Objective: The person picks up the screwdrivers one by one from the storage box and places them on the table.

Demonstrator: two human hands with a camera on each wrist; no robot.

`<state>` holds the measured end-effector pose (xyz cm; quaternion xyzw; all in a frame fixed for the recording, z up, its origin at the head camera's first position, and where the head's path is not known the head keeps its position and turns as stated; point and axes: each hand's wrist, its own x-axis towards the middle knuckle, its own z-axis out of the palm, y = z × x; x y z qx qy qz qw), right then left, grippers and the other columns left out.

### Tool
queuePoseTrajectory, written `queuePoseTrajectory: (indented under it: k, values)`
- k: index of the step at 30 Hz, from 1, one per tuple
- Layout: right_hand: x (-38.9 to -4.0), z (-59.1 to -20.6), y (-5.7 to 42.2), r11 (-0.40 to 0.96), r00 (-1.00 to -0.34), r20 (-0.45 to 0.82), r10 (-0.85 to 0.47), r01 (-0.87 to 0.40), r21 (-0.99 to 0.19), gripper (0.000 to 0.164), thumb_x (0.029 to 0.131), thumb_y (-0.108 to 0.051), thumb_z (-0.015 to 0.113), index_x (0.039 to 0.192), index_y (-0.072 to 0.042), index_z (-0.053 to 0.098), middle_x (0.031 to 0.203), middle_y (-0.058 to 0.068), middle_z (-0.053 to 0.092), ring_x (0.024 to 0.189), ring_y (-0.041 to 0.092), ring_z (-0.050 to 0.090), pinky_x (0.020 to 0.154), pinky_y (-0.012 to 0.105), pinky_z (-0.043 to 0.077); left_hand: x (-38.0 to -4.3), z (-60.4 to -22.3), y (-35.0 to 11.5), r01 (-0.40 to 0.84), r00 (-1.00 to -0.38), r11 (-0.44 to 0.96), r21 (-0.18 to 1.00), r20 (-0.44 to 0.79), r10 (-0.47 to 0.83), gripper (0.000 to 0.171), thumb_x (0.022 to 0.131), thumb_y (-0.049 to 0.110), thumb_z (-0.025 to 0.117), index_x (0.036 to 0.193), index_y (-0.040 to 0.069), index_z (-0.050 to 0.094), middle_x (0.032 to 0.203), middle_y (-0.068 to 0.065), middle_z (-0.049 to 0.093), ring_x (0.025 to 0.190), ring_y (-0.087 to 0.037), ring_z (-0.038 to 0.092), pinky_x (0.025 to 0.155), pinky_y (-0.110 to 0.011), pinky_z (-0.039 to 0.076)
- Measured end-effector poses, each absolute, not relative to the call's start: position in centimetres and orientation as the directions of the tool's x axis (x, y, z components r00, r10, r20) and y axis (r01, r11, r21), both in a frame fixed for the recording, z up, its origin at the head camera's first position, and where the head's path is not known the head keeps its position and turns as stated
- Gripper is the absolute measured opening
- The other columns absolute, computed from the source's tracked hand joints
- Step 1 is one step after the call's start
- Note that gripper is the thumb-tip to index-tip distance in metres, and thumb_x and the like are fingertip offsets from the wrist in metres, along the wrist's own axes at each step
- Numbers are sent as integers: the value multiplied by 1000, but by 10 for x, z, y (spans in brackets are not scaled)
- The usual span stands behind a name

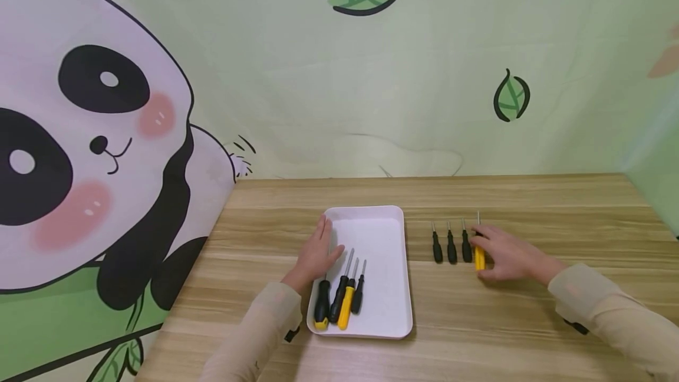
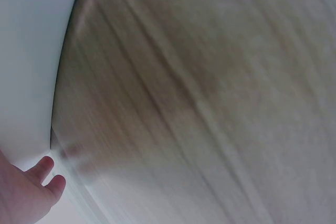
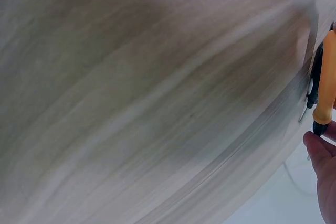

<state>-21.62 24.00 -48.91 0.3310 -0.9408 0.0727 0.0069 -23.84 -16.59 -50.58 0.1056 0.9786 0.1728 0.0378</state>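
A white rectangular tray (image 1: 382, 305) holds several screwdrivers, among them a yellow-handled one (image 1: 346, 307) and a thick black one with a yellow end (image 1: 322, 305). My left hand (image 1: 315, 255) rests on the tray's left edge with fingers fairly straight and the thumb over the inside. In the left wrist view, its fingertips (image 2: 55, 184) show beside the tray's outer wall. To the right of the tray, my right hand (image 1: 504, 254) grips a yellow screwdriver (image 1: 480, 258) by its handle, the shaft pointing away from me. The right wrist view shows the orange-yellow handle (image 3: 326, 80) between finger and thumb.
Three small black screwdrivers (image 1: 451, 250) stand in a row on the wood-grain table (image 1: 583, 223), between the tray and my right hand. Behind the table hangs a pale green cloth (image 1: 435, 63) printed with leaves and a panda.
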Motion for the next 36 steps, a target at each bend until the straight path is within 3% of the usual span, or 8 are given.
queuePoseTrajectory:
  k: [36]
  values:
    - [-228,-496,242,799,-816,-28,-578,-558,-226,63,66,-29,66,116,7,51,131,29,37,116,44,40,93,53,35,-240,-510,-165,185,-978,922,340,-29,207,74,88,42,46,142,5,11,150,-11,2,133,-28,23,105,-41,27]
